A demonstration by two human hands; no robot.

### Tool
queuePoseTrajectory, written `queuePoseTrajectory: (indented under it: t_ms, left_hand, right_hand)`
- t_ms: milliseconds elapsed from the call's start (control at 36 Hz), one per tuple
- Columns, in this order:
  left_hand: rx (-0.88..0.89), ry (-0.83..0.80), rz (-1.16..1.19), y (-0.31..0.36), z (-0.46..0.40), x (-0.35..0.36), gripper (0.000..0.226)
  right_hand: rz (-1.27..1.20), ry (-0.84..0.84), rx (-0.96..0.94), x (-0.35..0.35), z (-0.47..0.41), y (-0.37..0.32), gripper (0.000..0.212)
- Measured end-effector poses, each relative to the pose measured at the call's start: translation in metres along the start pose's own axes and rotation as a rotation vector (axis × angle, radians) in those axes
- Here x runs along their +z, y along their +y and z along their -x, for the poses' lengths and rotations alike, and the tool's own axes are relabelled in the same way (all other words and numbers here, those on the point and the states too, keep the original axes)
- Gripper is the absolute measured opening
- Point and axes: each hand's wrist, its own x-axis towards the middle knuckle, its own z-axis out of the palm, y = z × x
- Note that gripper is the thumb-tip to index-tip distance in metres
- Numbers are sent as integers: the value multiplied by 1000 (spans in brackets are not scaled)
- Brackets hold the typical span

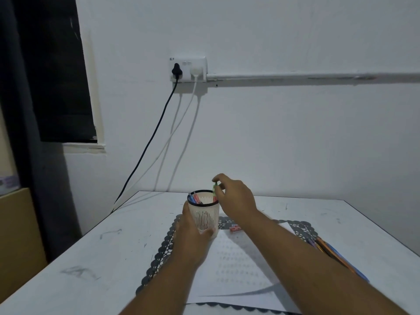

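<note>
White table (91, 258) against a bare wall (295, 133). Mesh pen cup (205, 214), white with a black rim, stands on the far end of a dark lace-edged placemat (159, 253). Left hand (188, 233) is wrapped round the cup's left side, thumb across the lower front. Right hand (236, 198) sits just right of the rim, thumb and fingers pinching a green pen (214, 189). The pen is upright, lower end inside the cup at its right edge. Red and blue pens (194, 198) lean on the cup's left inner wall. Red eraser (235, 228) lies just right of the cup base, a paper sheet (238, 269) lies in front of the cup, and pencils (329, 248) lie well off to its right. Wall socket (188, 69) is high above the cup.
</note>
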Motion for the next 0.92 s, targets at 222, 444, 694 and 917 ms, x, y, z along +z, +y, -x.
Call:
queuePoseTrajectory:
  t_ms: [222,444,694,917]
  left_hand:
    - [6,-14,36,-5,-3,0,109]
    - [-22,85,-83,24,6,-12,131]
    - [656,200,-247,63,32,-22,22]
    - [525,-354,-683,59,59,7,34]
  right_hand:
    - [-236,-6,142,2,1,6,28]
    - [-303,53,194,-12,44,34,18]
    - [243,-421,210,-22,109,63,15]
    - [277,-343,115,-20,130,64,18]
